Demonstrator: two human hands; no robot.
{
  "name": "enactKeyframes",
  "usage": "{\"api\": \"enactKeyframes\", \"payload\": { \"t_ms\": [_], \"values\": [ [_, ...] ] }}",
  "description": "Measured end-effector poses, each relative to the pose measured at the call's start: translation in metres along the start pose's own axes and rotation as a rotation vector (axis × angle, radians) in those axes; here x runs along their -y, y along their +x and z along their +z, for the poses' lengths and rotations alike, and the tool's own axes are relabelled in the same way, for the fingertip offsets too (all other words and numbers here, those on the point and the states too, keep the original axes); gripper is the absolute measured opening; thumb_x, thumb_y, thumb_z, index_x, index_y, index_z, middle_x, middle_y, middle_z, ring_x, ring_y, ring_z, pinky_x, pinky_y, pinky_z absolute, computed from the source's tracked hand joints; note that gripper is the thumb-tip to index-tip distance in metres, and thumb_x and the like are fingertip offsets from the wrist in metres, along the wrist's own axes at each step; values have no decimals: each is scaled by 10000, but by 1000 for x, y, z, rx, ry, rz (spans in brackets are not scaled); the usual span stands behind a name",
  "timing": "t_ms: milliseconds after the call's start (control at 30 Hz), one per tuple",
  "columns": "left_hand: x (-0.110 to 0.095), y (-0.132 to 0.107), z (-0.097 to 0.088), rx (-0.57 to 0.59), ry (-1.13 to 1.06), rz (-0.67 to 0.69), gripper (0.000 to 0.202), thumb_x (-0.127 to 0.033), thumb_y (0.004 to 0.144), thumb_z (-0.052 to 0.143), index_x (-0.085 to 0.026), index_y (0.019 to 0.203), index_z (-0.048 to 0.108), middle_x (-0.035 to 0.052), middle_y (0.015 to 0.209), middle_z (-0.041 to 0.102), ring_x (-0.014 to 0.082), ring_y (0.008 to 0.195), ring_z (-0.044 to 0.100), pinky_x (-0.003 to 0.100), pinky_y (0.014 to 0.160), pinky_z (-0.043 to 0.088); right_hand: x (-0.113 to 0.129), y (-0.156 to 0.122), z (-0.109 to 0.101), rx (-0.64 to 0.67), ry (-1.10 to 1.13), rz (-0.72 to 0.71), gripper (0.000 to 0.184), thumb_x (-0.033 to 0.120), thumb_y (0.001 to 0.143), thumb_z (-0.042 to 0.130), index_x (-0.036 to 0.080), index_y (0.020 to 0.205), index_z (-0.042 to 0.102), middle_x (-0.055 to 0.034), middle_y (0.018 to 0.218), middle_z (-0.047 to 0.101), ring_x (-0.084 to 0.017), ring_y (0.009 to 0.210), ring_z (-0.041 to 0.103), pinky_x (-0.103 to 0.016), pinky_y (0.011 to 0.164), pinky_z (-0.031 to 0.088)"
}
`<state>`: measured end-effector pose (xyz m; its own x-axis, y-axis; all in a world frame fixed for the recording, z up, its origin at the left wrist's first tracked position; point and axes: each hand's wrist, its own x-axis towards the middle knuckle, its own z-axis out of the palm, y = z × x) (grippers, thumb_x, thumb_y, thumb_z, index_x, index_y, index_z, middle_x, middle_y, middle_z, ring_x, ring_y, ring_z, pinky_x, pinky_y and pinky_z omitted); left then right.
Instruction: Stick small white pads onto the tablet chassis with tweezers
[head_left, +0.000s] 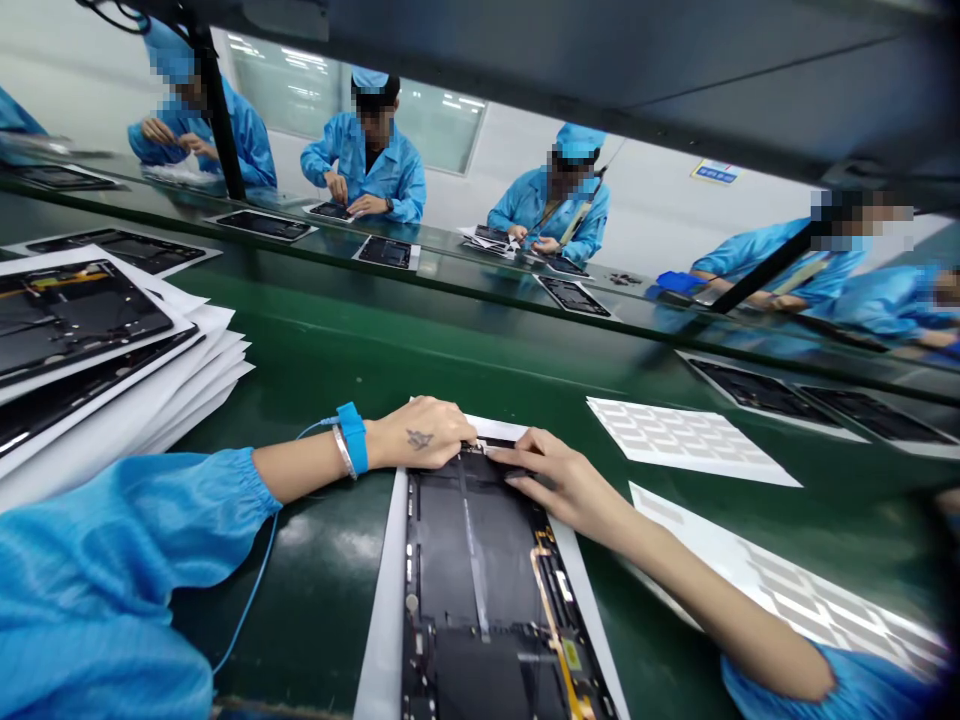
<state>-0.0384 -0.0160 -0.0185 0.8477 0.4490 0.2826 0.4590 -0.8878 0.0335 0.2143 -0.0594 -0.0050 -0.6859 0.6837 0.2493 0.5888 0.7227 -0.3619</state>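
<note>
An opened tablet chassis [487, 590], dark inside with an orange flex cable, lies on a white sheet [379, 640] on the green bench in front of me. My left hand [420, 435], with a blue wrist strap and coiled cord, rests at the chassis's far edge with its fingers curled down and pressed onto a small part there. My right hand [559, 480] lies beside it on the chassis's upper right, fingers together and pointing left, fingertips pressing near the same spot. What is under the fingertips is too small to name.
A stack of chassis on white sheets [97, 360] sits at the left. Two sheets of small white stickers [682, 440] [810, 600] lie at the right. Across the green conveyor [450, 340], several people in blue coats work on similar chassis.
</note>
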Motion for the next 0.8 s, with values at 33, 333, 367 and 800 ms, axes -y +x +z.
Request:
{"api": "enactKeyframes", "payload": {
  "t_ms": [33, 333, 367, 800],
  "values": [
    [0, 0, -1, -3, -2, 1, 249, -80, 868, 486, -146, 995, 689, 74, 968, 721, 214, 926, 653, 291, 756, 507, -2, -4, 1, -11, -9, 9, 299, 272, 952, 506, 240, 1180, 697, -75, 856, 588, -224, 819, 590, -367, 733, 503],
    [1, 2, -2, 4, -62, -43, 298, -61, 860, 454, -165, 979, 707, 59, 927, 713, 194, 905, 614, 269, 750, 487, -11, -6, -10, -18, 99, 173, 260, 321, 949, 513, 233, 1048, 736, -80, 902, 638, -235, 867, 639, -366, 795, 526],
    [2, 2, -1, -11, -104, -64, 316, -52, 845, 461, -174, 989, 714, 53, 942, 718, 188, 913, 619, 265, 766, 488, -10, -4, -9, -14, 102, 173, 257, 322, 947, 516, 231, 1052, 732, -82, 909, 642, -237, 872, 641, -368, 797, 527],
    [16, 1, -5, -102, -754, -332, 371, 24, 760, 430, -177, 1051, 542, 29, 990, 759, 155, 934, 714, 242, 776, 512, 0, 20, 9, 0, -20, 18, 278, 236, 947, 485, 252, 1110, 709, -83, 907, 630, -250, 877, 596, -400, 768, 511]
  ]
}}
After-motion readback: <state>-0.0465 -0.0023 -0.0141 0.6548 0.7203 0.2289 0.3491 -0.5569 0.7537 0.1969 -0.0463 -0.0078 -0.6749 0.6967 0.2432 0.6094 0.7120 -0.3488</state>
